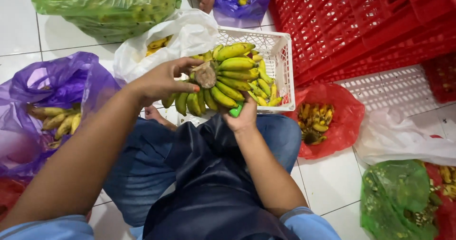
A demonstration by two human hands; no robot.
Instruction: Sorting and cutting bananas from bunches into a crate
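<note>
The red crates [361, 26] stood stacked well beyond the grip, to its right. Bags ringed the seated person: a green bag [107, 5] and a purple bag [57, 97] on the left-hand side, a white bag [185, 33] just behind the left hand, and a red bag [320, 121] of small bananas near the right hand. A white basket [280, 59] sat directly behind the grip, already holding loose bananas. The banana bunch [228, 78] was held in the air over the lap, in front of the basket and touching its near edge region. The left hand [159, 83] was closed on the bunch at the stem side, the fingers curled over the cut brown stalk end. The right hand [242, 119] was clamped from below on a small green tool [236, 110], most likely a knife handle; the blade was hidden behind the fruit, so its position could not be told. Judged from this arrangement, the main hazard was the hidden edge: the left fingers lay close to the stalk, and a slip through the soft stem could bring the blade into them. A second risk was a loose hold on the stem side, which could let fruit drop onto the lap or floor instead of the basket and bruise.
</note>
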